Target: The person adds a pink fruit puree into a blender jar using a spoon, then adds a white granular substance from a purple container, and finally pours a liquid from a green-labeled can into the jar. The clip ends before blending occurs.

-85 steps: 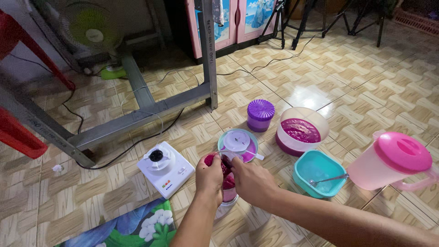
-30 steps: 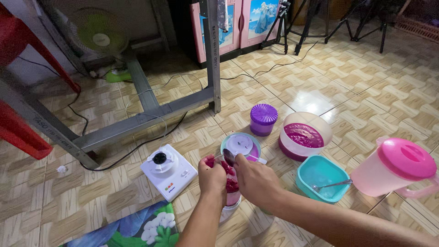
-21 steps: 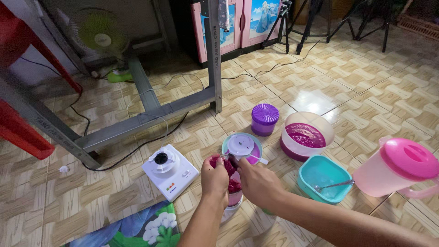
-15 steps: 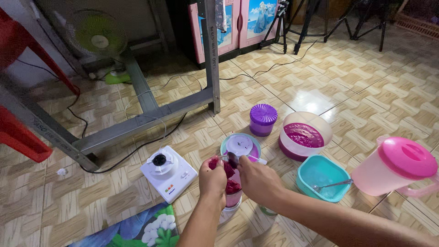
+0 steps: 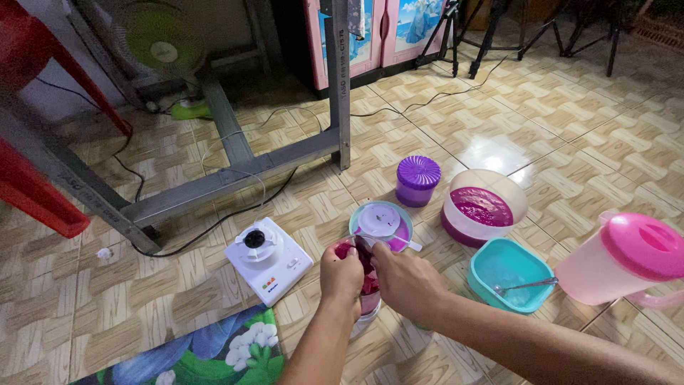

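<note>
A clear blender jar [image 5: 368, 303] with magenta fruit pulp stands on the tiled floor between my hands. My left hand [image 5: 340, 274] holds a piece of magenta fruit [image 5: 345, 249] over the jar's mouth. My right hand [image 5: 405, 279] grips a metal spoon [image 5: 363, 244] whose bowl is against the fruit. Just beyond the jar lies a teal bowl [image 5: 380, 225] with a white blade lid resting in it. The white blender base [image 5: 268, 259] sits to the left.
A purple lidded tub [image 5: 417, 180], a big bowl of purple pulp [image 5: 483, 209], a teal square bowl with a spoon [image 5: 510, 272] and a pink pitcher [image 5: 628, 259] stand to the right. A metal table frame [image 5: 228, 153], cables, a fan [image 5: 160, 39] and a floral mat [image 5: 199, 353] are around.
The view has shifted a little. My hands stay over the jar, the spoon working at the fruit piece; the pulp in the jar has risen since the earliest frame.
</note>
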